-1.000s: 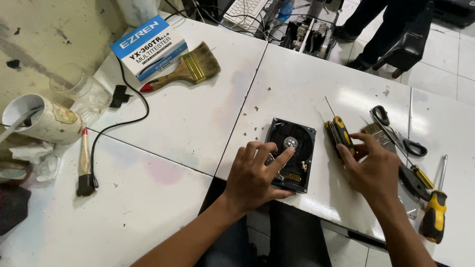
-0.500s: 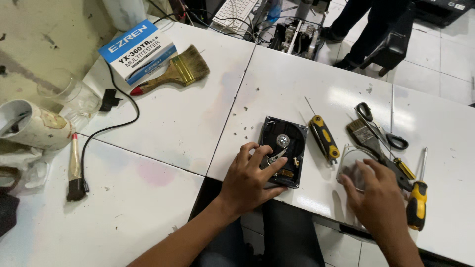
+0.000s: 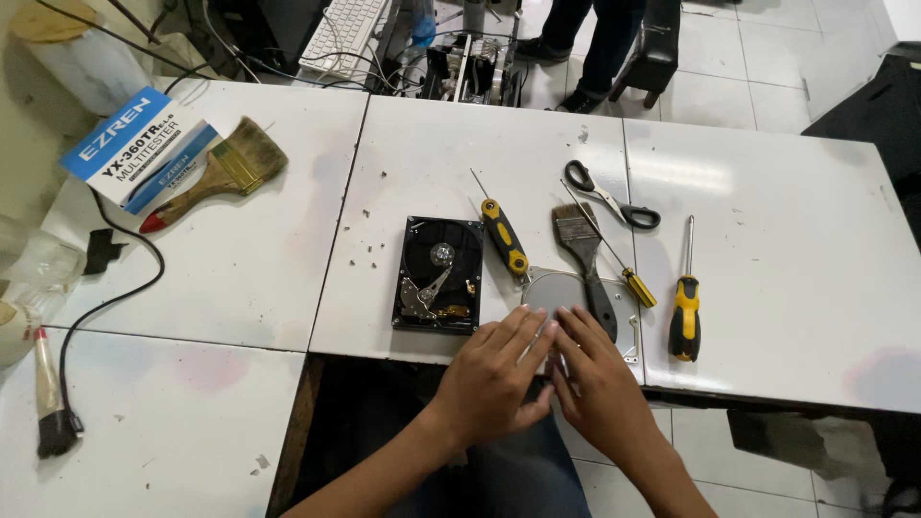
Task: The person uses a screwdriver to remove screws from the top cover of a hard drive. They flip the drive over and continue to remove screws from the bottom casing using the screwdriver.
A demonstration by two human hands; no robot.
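Far to the left of the hands, on the white surface, lie a blue-and-white box and a wide paintbrush with a wooden handle and red tip, with a black cable curling below them. Nearer, just up and left of the left hand, sits an opened hard drive, its black case uncovered and its arm and spindle showing.

The left hand and the right hand lie side by side at the near edge of the surface, flat and open, fingers stretched forward and touching each other. Their fingertips rest on a silvery metal cover plate that lies just right of the drive; neither hand is closed around anything.

Above the hands, a yellow-and-black screwdriver lies between the drive and the plate. A dark-handled brush lies across the plate, and a thin yellow-handled screwdriver crosses beside it. Black-handled scissors lie farther up. To the right of the right hand lies a larger yellow-and-black screwdriver, apart from the rest.
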